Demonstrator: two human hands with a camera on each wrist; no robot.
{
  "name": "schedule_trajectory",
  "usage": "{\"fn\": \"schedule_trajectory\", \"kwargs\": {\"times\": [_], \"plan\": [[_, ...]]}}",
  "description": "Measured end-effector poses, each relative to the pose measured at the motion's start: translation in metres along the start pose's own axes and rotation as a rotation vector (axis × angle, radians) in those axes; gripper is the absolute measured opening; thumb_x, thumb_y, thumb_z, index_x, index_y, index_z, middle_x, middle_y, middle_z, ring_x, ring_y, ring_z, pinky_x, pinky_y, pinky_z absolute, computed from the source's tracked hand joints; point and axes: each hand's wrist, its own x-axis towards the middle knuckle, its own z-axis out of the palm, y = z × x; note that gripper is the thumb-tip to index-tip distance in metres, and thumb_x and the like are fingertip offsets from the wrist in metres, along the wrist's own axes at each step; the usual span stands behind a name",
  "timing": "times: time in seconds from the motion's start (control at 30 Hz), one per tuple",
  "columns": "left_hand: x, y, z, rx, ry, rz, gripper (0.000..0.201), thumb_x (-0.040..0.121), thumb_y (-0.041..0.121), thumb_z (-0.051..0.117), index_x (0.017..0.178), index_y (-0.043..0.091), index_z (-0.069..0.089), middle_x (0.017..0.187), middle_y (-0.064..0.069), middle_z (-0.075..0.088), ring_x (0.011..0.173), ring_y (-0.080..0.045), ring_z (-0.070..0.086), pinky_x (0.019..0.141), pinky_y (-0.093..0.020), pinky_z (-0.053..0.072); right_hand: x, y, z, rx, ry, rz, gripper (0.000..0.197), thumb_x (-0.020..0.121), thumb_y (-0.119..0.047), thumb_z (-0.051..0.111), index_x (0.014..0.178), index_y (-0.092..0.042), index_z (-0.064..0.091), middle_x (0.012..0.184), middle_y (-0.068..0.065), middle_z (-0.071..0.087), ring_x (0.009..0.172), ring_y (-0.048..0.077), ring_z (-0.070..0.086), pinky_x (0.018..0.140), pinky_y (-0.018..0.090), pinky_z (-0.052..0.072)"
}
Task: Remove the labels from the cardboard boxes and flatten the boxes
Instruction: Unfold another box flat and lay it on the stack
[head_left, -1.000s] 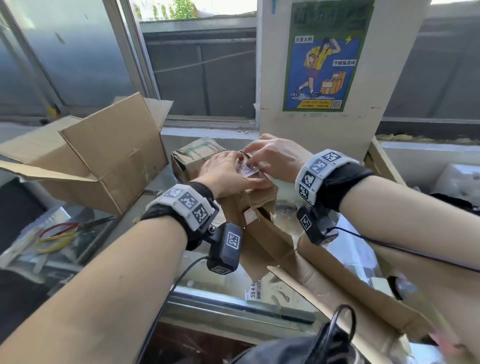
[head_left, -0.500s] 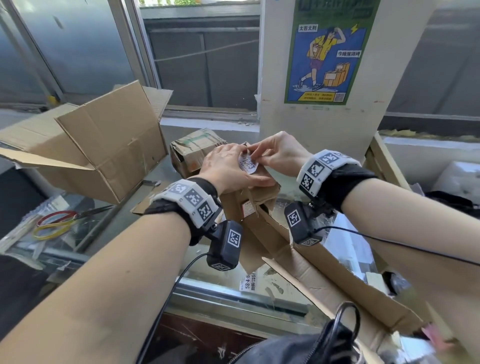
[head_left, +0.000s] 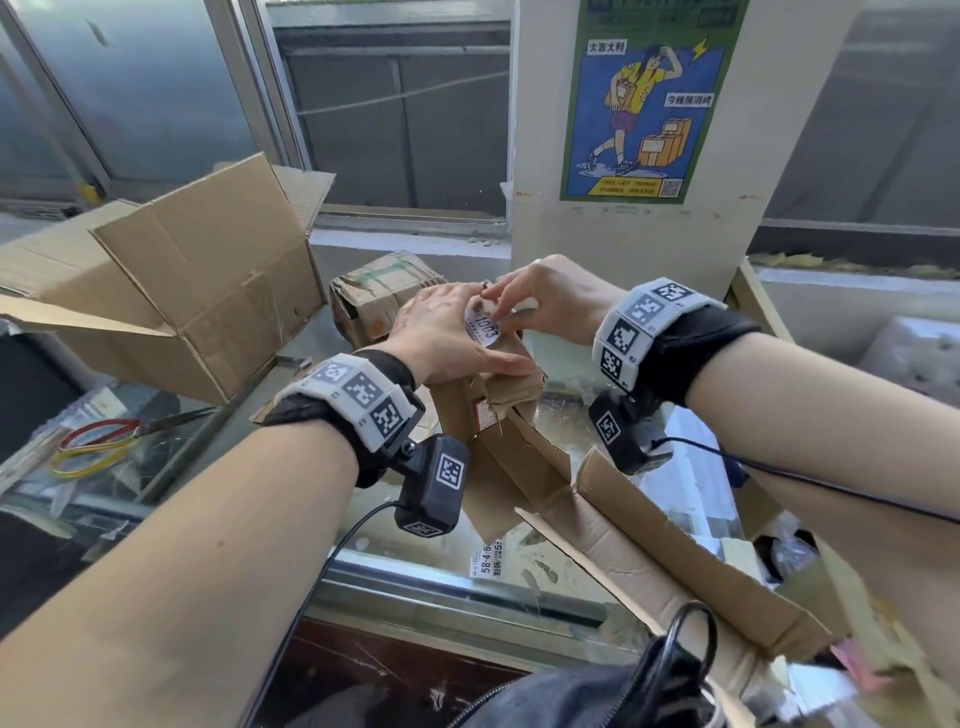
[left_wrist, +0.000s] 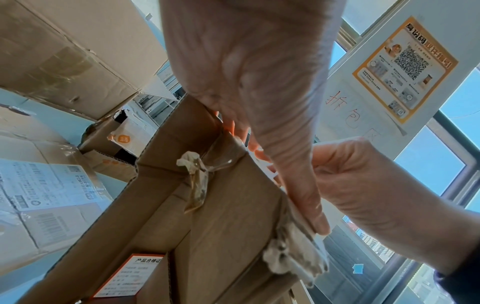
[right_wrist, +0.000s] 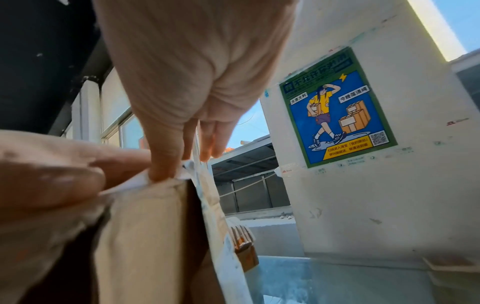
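A brown cardboard box (head_left: 498, 400) stands upright at the middle of the glass counter. My left hand (head_left: 447, 338) lies flat on its top with straight fingers and presses it down; the thumb runs along the box edge (left_wrist: 309, 205). My right hand (head_left: 501, 312) pinches a small white label (head_left: 484, 328) printed "1003", partly peeled off the box top. In the right wrist view the thumb (right_wrist: 161, 164) presses the label's white edge (right_wrist: 135, 182) against the box (right_wrist: 140, 236). A red-bordered sticker (left_wrist: 130, 275) is on the box side.
A large open box (head_left: 208, 291) lies on its side at the left. A small taped box (head_left: 384, 291) stands just behind my hands. Torn flat cardboard (head_left: 649, 545) lies at the front right. Scissors with red and yellow handles (head_left: 104, 441) are at the left. A poster pillar (head_left: 639, 130) is behind.
The right hand has peeled the label further off the box top and lifted its free end. The left hand has stayed flat on the box.
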Motion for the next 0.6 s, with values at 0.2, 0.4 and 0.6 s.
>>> {"fn": "schedule_trajectory", "kwargs": {"times": [0.2,0.4,0.6], "plan": [[-0.003,-0.005,0.0,-0.039,-0.003,-0.015,0.119,0.058,0.077,0.069,0.153,0.028,0.016,0.158,0.0,0.025,0.145,-0.021,0.018,0.119,-0.04,0.016,0.002,-0.001,0.013,-0.089,0.052,-0.166,0.012,0.089,-0.009,0.06,0.09,0.001,0.068,0.095,0.015,0.069,0.084,0.03,0.062,0.078,0.039,0.048],[-0.002,-0.007,0.004,-0.049,0.008,-0.027,0.125,0.057,0.079,0.067,0.154,0.027,0.01,0.16,-0.001,0.021,0.148,-0.021,0.013,0.121,-0.04,0.011,0.016,-0.003,0.024,0.014,0.158,-0.04,0.01,0.088,-0.006,0.06,0.088,0.001,0.066,0.091,0.01,0.063,0.081,0.02,0.053,0.073,0.024,0.039],[-0.002,-0.003,0.003,-0.026,0.018,-0.023,0.122,0.061,0.077,0.068,0.154,0.025,0.01,0.159,-0.001,0.022,0.147,-0.02,0.014,0.12,-0.037,0.011,0.022,0.0,0.011,0.225,0.015,0.178,0.003,0.087,-0.014,0.066,0.087,-0.013,0.068,0.088,-0.002,0.061,0.085,0.013,0.056,0.078,0.023,0.047]]}}
